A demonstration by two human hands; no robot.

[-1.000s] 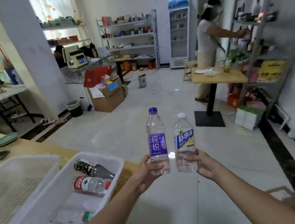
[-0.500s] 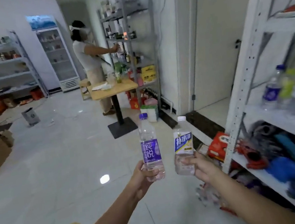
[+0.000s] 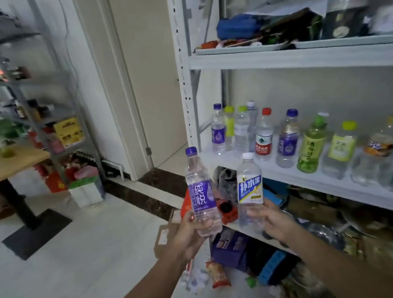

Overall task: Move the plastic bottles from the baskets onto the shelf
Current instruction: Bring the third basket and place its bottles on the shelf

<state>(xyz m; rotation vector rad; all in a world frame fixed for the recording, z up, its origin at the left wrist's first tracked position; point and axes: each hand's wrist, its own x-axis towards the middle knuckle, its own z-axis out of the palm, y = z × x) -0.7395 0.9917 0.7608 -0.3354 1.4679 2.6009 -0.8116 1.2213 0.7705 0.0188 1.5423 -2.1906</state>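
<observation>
— Facing what?
— White shelf [image 3: 185, 76], bottles [image 3: 285, 138] lined along its middle board, tiled floor [image 3: 80, 262] below.
— Holding?
— Left hand [image 3: 191, 233] grips purple-label bottle [image 3: 199, 188], right hand [image 3: 273, 221] grips blue-label bottle [image 3: 249, 187], both upright before the shelf.

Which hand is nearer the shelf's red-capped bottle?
Right. The right hand, gripping the white-capped bottle, is below the red-capped bottle; the left hand, holding the purple-capped bottle, is farther left.

Bottles before the shelf
Left bottle [image 3: 201, 193] and right bottle [image 3: 249, 189] are hovering side by side, left of the shelf's [image 3: 331, 188] bottle row [image 3: 286, 139].
</observation>
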